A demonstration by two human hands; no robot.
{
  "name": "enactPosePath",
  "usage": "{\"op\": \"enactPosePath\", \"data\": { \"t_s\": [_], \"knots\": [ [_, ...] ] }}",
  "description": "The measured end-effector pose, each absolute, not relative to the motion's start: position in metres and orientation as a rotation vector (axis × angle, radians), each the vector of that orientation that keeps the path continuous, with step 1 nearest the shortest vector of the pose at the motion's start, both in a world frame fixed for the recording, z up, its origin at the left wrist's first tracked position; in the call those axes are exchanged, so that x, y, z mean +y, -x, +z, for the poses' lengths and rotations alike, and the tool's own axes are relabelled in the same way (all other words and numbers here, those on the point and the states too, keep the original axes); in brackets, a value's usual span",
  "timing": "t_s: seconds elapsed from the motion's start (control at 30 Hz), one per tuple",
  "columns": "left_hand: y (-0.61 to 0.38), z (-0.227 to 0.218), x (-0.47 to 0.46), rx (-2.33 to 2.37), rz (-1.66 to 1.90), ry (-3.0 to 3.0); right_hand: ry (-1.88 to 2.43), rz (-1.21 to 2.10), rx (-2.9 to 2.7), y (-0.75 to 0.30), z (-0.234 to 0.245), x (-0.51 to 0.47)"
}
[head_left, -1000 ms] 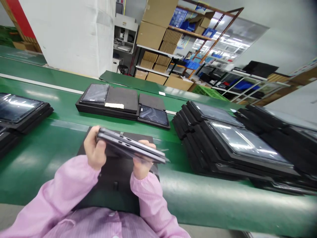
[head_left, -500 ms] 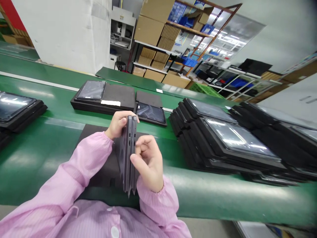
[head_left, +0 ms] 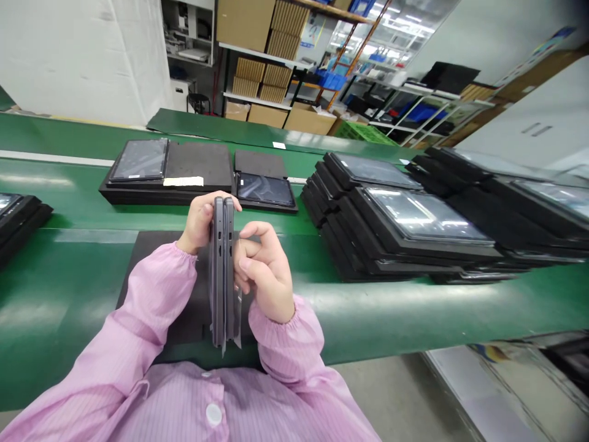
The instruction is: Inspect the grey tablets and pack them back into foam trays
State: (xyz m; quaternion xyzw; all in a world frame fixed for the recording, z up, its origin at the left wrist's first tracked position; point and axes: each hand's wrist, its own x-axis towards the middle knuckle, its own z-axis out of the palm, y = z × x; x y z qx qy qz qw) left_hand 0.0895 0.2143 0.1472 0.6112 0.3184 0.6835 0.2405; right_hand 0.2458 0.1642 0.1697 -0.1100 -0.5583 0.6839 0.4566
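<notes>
Two dark grey tablets (head_left: 218, 276) stand on edge, side by side, with their port edges facing me. My left hand (head_left: 199, 222) is closed around their far upper end, thumb on the left face and fingers over the top. At the right face is my right hand (head_left: 269, 273), its fingers curled and thumb pressed in. It appears to pinch a thin clear film (head_left: 238, 322) that hangs along that face; the fingertips are partly hidden. Beneath the tablets lies a black foam sheet (head_left: 184, 325) on the green work surface (head_left: 317, 319).
Stacked black foam trays (head_left: 350, 239) with tablets stand on the right, with more stacks behind. Ahead are a foam tray (head_left: 197, 166) bearing a tablet and white strip, and a smaller tray (head_left: 260, 162) with another tablet. Another stack (head_left: 23, 221) sits at the left edge.
The tablets have turned more upright and edge-on to me. My right hand's fingers have closed in beside them, and the clear film shows more. The camera view has shifted.
</notes>
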Motion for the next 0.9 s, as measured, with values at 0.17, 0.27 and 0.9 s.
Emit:
{"op": "enactPosePath", "data": {
  "t_s": [0.17,0.27,0.9],
  "knots": [
    [-0.088,0.142,0.218,0.879,1.834,-1.700,0.307,1.633,-1.321,-0.245,0.170,0.165],
    [-0.088,0.139,0.220,0.885,1.841,-1.706,0.337,1.590,-1.284,-0.245,0.169,0.164],
    [-0.094,0.126,0.224,1.129,1.974,-1.494,0.591,1.377,-1.490,-0.246,0.173,0.159]
  ]
}}
